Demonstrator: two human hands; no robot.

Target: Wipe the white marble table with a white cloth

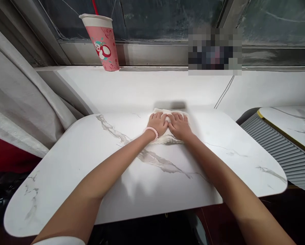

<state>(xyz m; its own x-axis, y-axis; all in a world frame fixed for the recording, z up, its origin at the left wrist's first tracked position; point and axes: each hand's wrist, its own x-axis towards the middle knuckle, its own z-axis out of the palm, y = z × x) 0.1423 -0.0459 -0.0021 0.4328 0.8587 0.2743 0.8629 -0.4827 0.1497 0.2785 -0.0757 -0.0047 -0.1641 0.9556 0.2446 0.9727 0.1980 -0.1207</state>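
Fingers (159,117) of both hands flat and spread narrow, lying side by side, pressing down on a crumpled white cloth (167,137) rather than gripping it. Left hand (157,124) palm down on the cloth's left half, thumb edge touching the right hand (179,126), which covers the right half. Cloth bunched beneath the palms, showing at the fingertips and below the wrists, lying at the far edge of the white marble-patterned tabletop (91,163), near its middle. Pink coiled band (151,131) around the left wrist. Both bare forearms stretched forward from the bottom of the view across the tabletop, with a strip of white sleeve (60,241) at the lower left. Grey veins running diagonally over the tabletop's rounded slab. Beyond the far edge, a white window ledge (142,86), with a thin dark cable (224,92) trailing down it on the right. Tall pink paper cup (101,41) with a white lid and a cartoon print standing on the ledge at upper left, well apart from the hands. Pale curtain (19,98) hanging along the left side. Second marble-patterned tabletop (290,124) with a gold edge at the far right.
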